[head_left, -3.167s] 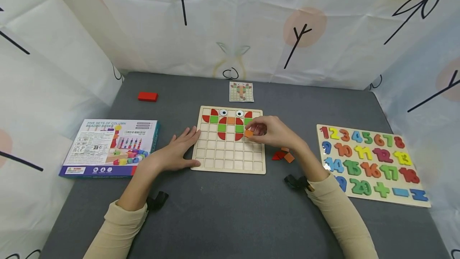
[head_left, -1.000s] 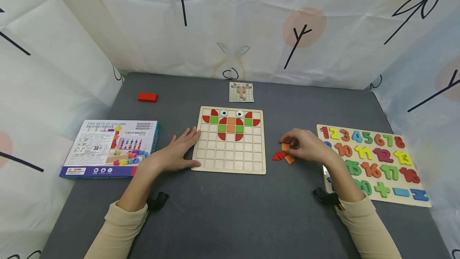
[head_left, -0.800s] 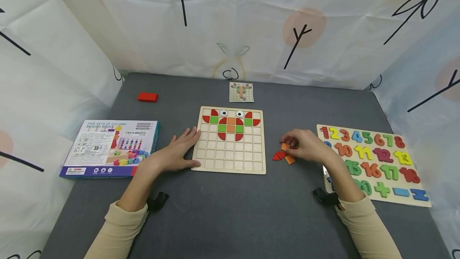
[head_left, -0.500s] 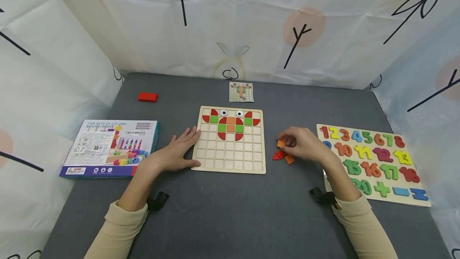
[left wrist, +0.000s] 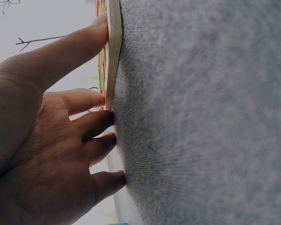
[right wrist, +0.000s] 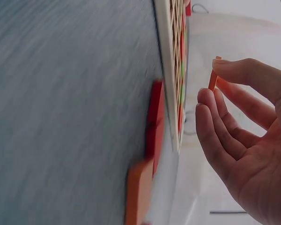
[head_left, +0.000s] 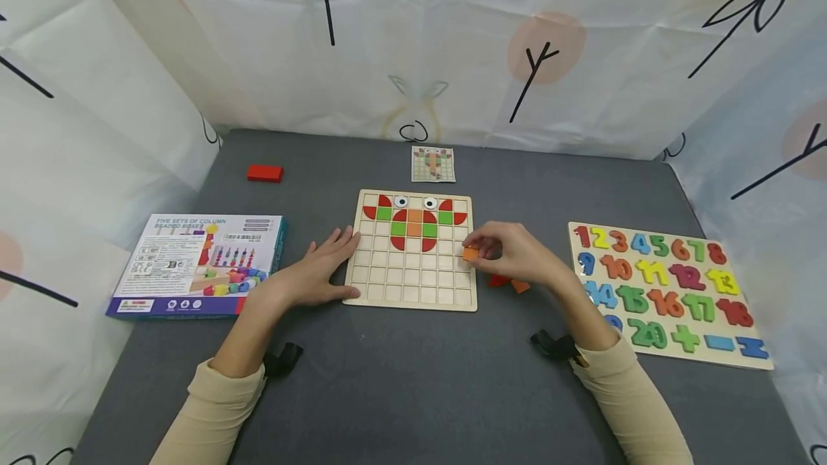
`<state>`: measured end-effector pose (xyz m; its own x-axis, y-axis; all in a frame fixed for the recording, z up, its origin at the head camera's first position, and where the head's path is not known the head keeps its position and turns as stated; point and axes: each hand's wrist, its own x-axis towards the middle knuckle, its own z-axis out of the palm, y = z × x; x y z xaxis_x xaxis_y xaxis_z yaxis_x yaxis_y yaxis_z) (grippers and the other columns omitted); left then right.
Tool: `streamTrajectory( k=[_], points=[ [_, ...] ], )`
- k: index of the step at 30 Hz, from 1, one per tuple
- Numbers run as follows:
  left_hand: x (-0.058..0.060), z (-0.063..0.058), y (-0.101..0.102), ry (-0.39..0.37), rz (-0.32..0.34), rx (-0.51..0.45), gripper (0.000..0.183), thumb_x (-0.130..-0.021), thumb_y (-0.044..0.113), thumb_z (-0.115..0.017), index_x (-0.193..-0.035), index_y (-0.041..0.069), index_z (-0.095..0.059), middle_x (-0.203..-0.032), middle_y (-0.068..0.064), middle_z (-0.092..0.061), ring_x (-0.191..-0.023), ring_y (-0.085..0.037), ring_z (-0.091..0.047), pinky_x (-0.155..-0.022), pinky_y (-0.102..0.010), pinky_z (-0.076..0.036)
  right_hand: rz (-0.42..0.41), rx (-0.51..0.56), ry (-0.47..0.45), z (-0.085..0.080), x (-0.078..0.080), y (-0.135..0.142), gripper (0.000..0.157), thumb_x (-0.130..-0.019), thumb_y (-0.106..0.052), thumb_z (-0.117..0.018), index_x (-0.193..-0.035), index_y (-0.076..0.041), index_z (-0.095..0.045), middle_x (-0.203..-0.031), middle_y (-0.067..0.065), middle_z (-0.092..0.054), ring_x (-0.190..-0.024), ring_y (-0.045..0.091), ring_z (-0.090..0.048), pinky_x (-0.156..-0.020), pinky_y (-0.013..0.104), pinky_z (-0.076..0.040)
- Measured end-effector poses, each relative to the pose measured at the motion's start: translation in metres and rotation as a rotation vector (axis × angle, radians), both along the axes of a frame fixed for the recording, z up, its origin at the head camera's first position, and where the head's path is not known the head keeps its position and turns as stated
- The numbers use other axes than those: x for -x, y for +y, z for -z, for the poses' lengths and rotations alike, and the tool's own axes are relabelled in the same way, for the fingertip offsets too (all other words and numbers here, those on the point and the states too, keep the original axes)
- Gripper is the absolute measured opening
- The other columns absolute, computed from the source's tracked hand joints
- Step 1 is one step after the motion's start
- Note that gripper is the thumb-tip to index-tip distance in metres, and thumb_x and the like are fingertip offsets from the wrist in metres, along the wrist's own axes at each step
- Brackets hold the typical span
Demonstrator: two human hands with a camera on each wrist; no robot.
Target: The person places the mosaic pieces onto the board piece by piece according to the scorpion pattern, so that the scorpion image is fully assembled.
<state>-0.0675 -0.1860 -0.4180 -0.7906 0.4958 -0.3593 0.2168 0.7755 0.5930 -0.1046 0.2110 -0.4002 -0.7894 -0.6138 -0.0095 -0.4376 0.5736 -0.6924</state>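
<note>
A square wooden grid board (head_left: pixel 410 277) lies mid-table, its upper rows filled with red, green and orange tiles and two eye pieces. My left hand (head_left: pixel 316 271) rests with spread fingers along the board's left edge; in the left wrist view the thumb (left wrist: pixel 79 47) touches its rim. Over the right edge of the board, my right hand (head_left: pixel 507 253) pinches an orange square tile (head_left: pixel 471 253) between thumb and fingers. That tile (right wrist: pixel 213 75) stands edge-on in the right wrist view. Below the right hand lie red pieces (head_left: pixel 499 280) and an orange tile (head_left: pixel 520 286), partly hidden.
Behind the board lies a small pattern card (head_left: pixel 433 164). A red block (head_left: pixel 265 174) sits at the back left, and a boxed bead set (head_left: pixel 197 265) is left of the left arm. To the right is a number puzzle board (head_left: pixel 668 293).
My right hand went from the board to the loose pieces, picked up an orange tile and carried it left to the board's edge. A second orange tile now sits in the grid. Left hand still.
</note>
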Motion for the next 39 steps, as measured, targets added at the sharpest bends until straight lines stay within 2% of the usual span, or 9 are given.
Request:
streamTrajectory(
  k=[3, 5, 8, 10, 12, 18, 23, 31, 39],
  points=[
    [0.000, 0.002, -0.001, -0.002, 0.001, -0.012, 0.106, -0.098, 0.043, -0.080, -0.175, 0.009, -0.015, -0.184, -0.020, -0.007, -0.171, -0.047, -0.001, -0.131, -0.078, -0.001, -0.026, 0.026, -0.011, 0.000, 0.003, -0.014, 0.028, -0.093, -0.008, -0.085, -0.120, -0.004, -0.078, -0.102, 0.006, -0.078, -0.086, 0.013, -0.069, -0.080, 0.042, -0.064],
    [0.003, 0.015, -0.006, 0.018, 0.010, -0.043, 0.108, -0.098, 0.049, -0.079, -0.176, 0.012, -0.014, -0.184, -0.019, -0.006, -0.171, -0.045, 0.002, -0.130, -0.079, 0.000, -0.044, 0.040, -0.017, -0.001, 0.005, -0.023, 0.028, -0.093, -0.009, -0.084, -0.121, -0.004, -0.078, -0.104, 0.007, -0.079, -0.086, 0.013, -0.070, -0.081, 0.043, -0.064],
    [0.004, 0.019, -0.009, 0.028, 0.018, -0.076, 0.111, -0.096, 0.055, -0.078, -0.176, 0.015, -0.014, -0.184, -0.018, -0.006, -0.172, -0.044, 0.003, -0.129, -0.080, 0.001, -0.065, 0.050, -0.037, -0.003, 0.007, -0.038, 0.029, -0.093, -0.010, -0.084, -0.121, -0.005, -0.079, -0.109, 0.007, -0.080, -0.087, 0.013, -0.073, -0.083, 0.042, -0.065],
    [0.003, 0.018, -0.009, 0.026, 0.016, -0.085, 0.110, -0.096, 0.053, -0.079, -0.176, 0.014, -0.015, -0.184, -0.018, -0.007, -0.172, -0.044, 0.003, -0.129, -0.080, 0.001, -0.077, 0.046, -0.046, -0.003, 0.010, -0.047, 0.028, -0.093, -0.009, -0.083, -0.121, -0.005, -0.079, -0.110, 0.006, -0.081, -0.087, 0.013, -0.073, -0.084, 0.039, -0.065],
    [0.000, 0.005, -0.004, 0.006, 0.007, -0.070, 0.108, -0.096, 0.046, -0.081, -0.175, 0.010, -0.017, -0.184, -0.020, -0.008, -0.171, -0.047, 0.000, -0.130, -0.080, 0.000, -0.091, 0.037, -0.056, -0.002, 0.013, -0.056, 0.027, -0.094, -0.010, -0.083, -0.120, -0.005, -0.079, -0.110, 0.006, -0.080, -0.087, 0.012, -0.074, -0.085, 0.035, -0.065],
    [-0.001, 0.000, 0.001, 0.007, 0.001, -0.003, 0.103, -0.099, 0.037, -0.080, -0.174, 0.005, -0.017, -0.183, -0.021, -0.008, -0.171, -0.048, -0.002, -0.132, -0.078, -0.002, -0.125, -0.027, -0.043, 0.002, 0.022, -0.078, 0.023, -0.095, -0.011, -0.082, -0.117, -0.005, -0.079, -0.111, 0.007, -0.080, -0.088, 0.013, -0.074, -0.085, 0.032, -0.064],
    [-0.002, -0.003, 0.001, 0.010, 0.008, -0.022, 0.104, -0.098, 0.038, -0.080, -0.174, 0.005, -0.017, -0.183, -0.023, -0.009, -0.170, -0.049, -0.002, -0.131, -0.079, -0.003, -0.141, -0.115, 0.008, 0.001, 0.028, -0.089, 0.023, -0.095, -0.010, -0.080, -0.117, -0.003, -0.080, -0.110, 0.009, -0.080, -0.088, 0.014, -0.073, -0.084, 0.031, -0.062],
    [0.002, 0.006, -0.004, 0.011, 0.011, -0.059, 0.107, -0.097, 0.046, -0.080, -0.175, 0.010, -0.017, -0.183, -0.021, -0.009, -0.171, -0.048, -0.001, -0.130, -0.080, -0.002, -0.123, -0.159, 0.017, 0.001, 0.036, -0.102, 0.021, -0.094, -0.004, -0.078, -0.115, -0.002, -0.081, -0.107, 0.010, -0.081, -0.086, 0.017, -0.069, -0.083, 0.033, -0.059],
    [0.007, 0.028, -0.011, 0.033, 0.009, -0.048, 0.110, -0.095, 0.055, -0.079, -0.176, 0.016, -0.015, -0.185, -0.015, -0.008, -0.172, -0.043, 0.000, -0.131, -0.079, -0.003, -0.122, -0.160, 0.019, 0.003, 0.037, -0.106, 0.016, -0.093, -0.001, -0.077, -0.108, -0.002, -0.082, -0.097, 0.010, -0.079, -0.083, 0.018, -0.066, -0.080, 0.032, -0.057]
  ],
)
